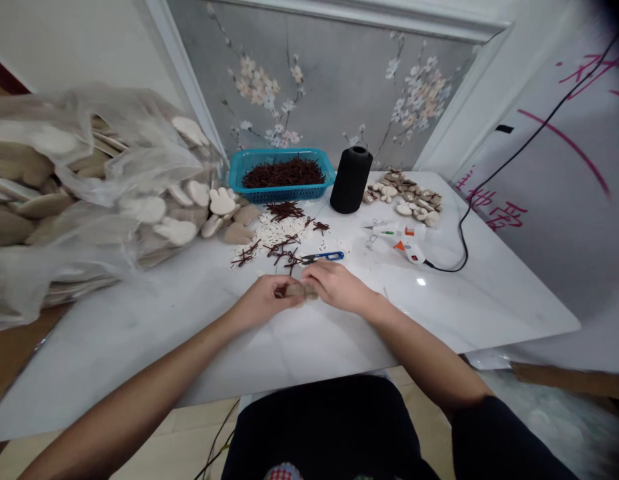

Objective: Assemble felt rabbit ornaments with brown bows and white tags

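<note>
Between my two hands, low over the white table, is a small beige rabbit-shaped felt piece (295,291). My left hand (266,297) grips its left side with thumb and fingers. From the right, my right hand (330,283) pinches the other end, its fingertips partly hiding the piece. Just beyond my right hand lie blue-handled thread snips (325,256). Several dark brown bows (284,250) are scattered past my left hand, next to a heap of small white pieces (274,230).
A blue basket (232,175) of brown bows stands at the back beside a black thread cone (351,180). A plastic bag (134,167) of rabbit shapes fills the left. Finished-looking pieces (414,197) and a corded glue gun (413,252) lie right.
</note>
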Tool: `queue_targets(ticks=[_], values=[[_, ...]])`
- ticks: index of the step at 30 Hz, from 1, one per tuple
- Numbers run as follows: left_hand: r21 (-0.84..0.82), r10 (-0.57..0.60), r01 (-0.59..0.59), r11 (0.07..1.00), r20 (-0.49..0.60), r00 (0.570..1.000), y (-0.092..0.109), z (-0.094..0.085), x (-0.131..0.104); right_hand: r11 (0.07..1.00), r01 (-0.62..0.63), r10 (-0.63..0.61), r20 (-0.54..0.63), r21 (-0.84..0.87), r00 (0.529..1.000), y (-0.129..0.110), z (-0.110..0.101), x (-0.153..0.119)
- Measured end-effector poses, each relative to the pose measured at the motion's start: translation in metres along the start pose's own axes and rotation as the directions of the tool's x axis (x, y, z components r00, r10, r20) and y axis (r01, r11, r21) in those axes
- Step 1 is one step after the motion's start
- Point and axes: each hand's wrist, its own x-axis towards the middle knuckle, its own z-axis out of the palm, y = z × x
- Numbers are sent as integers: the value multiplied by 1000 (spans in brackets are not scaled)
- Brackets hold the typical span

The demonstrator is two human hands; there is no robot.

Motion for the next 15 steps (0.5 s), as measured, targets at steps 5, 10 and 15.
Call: queue_targets(ticks=[5,10,15], values=[[-32,-9,11,999,58,998,1,-1,1,997,74,-74,27,10,997,-2,-5,-2],[-28,-14,17,999,95,995,-4,-1,1,996,92,-93,50,20,994,-1,-2,-3],[20,7,-11,1000,170,985,-7,-3,-2,991,24,-37,93,131,995,3,-6,-2]])
